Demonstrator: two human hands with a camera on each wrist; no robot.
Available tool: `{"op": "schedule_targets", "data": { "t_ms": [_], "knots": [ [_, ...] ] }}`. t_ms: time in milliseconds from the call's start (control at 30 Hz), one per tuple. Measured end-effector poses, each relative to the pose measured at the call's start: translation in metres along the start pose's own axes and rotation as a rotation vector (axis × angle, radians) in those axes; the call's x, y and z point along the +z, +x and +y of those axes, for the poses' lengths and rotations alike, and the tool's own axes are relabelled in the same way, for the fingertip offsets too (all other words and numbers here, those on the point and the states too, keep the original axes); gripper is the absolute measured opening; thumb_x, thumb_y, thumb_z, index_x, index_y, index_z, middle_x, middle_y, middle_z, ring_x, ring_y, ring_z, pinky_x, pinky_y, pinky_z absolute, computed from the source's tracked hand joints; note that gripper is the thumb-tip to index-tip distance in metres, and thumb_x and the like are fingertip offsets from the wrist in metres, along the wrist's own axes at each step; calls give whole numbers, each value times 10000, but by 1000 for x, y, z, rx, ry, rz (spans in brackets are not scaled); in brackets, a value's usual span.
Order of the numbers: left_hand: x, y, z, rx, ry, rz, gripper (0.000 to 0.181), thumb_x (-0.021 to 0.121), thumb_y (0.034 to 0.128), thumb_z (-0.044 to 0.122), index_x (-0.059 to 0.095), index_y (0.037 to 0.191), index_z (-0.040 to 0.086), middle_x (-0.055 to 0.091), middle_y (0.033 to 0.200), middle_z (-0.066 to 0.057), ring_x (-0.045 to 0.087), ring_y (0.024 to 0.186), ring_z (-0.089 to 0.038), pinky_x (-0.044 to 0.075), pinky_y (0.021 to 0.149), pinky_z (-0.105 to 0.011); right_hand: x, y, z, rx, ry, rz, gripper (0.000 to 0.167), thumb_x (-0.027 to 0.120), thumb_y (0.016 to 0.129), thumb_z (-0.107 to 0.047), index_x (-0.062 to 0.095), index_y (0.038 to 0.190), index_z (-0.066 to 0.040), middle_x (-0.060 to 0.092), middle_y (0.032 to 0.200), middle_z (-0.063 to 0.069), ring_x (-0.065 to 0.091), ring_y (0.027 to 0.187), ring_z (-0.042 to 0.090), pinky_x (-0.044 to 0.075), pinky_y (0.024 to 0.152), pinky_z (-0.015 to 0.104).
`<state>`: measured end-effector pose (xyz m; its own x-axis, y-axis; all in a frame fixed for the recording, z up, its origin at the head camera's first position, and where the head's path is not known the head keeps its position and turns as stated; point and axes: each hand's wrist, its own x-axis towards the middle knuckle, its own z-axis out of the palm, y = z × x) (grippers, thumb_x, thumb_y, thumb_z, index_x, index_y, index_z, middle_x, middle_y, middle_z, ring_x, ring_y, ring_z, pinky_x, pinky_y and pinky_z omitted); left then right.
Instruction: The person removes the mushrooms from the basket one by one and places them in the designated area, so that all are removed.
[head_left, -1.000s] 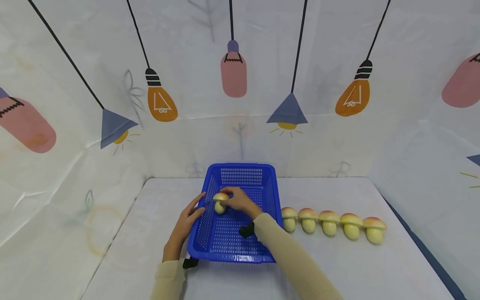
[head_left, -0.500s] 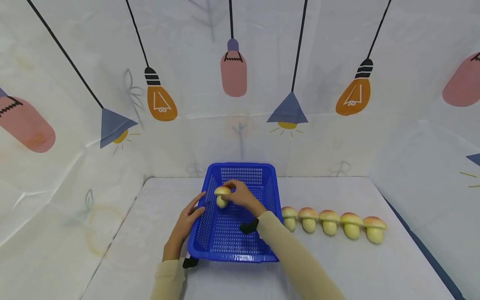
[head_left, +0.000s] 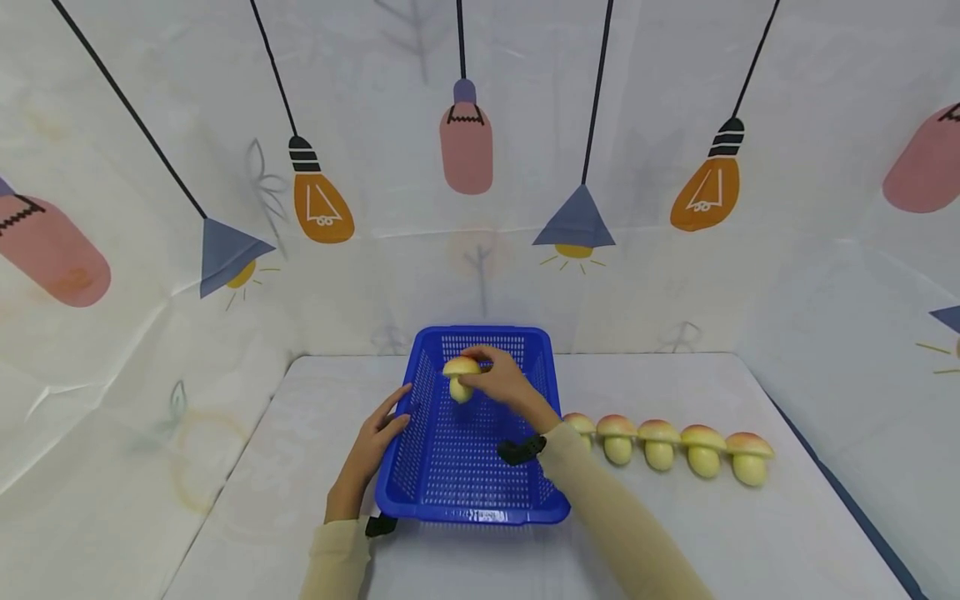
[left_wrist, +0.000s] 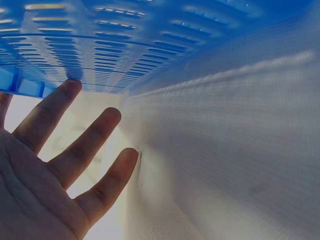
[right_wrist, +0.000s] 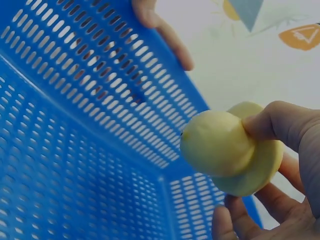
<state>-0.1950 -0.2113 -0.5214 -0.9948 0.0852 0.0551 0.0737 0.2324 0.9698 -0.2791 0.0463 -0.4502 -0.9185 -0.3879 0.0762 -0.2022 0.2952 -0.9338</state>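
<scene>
My right hand (head_left: 506, 383) pinches a toy mushroom (head_left: 461, 388) with a yellow stem and reddish-yellow cap, held above the blue plastic basket (head_left: 465, 479). In the right wrist view the thumb lies against the mushroom's stem (right_wrist: 215, 142), with fingers behind its cap. My left hand (head_left: 367, 446) rests at the basket's left side, thumb and a finger on the rim. The left wrist view shows its fingers (left_wrist: 82, 150) straight and spread beside the slotted wall (left_wrist: 115, 47). Right of the basket several similar mushrooms (head_left: 660, 446) stand in a row.
The basket sits on a white-covered table (head_left: 262, 500). Behind it rises a white wall sheet (head_left: 480, 275) printed with lamps and bulbs. The right forearm (head_left: 615, 508) crosses the basket's right rim and partly hides the nearest mushroom of the row.
My right hand has lifted the mushroom and moved it to the right and further back over the basket. The left hand stays in place, and the row of mushrooms has not moved.
</scene>
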Motion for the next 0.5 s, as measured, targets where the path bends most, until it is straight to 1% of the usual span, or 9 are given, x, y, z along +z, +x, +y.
{"op": "schedule_targets", "data": {
  "t_ms": [67, 200, 267, 433, 500],
  "knots": [
    [0, 0, 1, -5, -11, 7, 550, 573, 1048, 292, 427, 1579, 282, 573, 1419, -312, 679, 1125, -405, 604, 827, -467, -5, -1, -3, -15, -3, 8, 431, 745, 917, -123, 647, 1333, -65, 661, 1299, 136, 647, 1103, 293, 579, 872, 395],
    [1, 0, 0, -18, -26, 10, 553, 577, 1044, 287, 430, 1577, 284, 573, 1415, -315, 682, 1112, -399, 604, 824, -470, -15, -3, -10, -30, 13, -5, 451, 756, 908, -114, 643, 1344, -87, 653, 1318, 132, 664, 1135, 313, 582, 891, 413],
    [1, 1, -1, -19, -24, 9, 553, 574, 1044, 284, 430, 1578, 280, 566, 1424, -317, 679, 1118, -400, 602, 830, -477, -18, -5, -13, -35, 18, -11, 464, 763, 904, -111, 632, 1347, -82, 643, 1326, 141, 663, 1151, 331, 581, 897, 421],
    [1, 1, -2, -3, -17, 8, 552, 575, 1043, 280, 433, 1576, 272, 557, 1439, -310, 671, 1140, -404, 598, 844, -481, -25, -11, -18, -64, 7, -2, 460, 769, 904, -122, 613, 1333, -57, 634, 1311, 157, 657, 1123, 336, 579, 860, 408],
    [1, 1, -2, 3, -20, 8, 550, 576, 1044, 276, 435, 1575, 270, 563, 1431, -312, 672, 1137, -406, 598, 841, -474, -26, -12, -19, -70, -2, 1, 455, 769, 908, -131, 614, 1331, -68, 636, 1310, 142, 655, 1117, 322, 578, 853, 400]
  ]
}}
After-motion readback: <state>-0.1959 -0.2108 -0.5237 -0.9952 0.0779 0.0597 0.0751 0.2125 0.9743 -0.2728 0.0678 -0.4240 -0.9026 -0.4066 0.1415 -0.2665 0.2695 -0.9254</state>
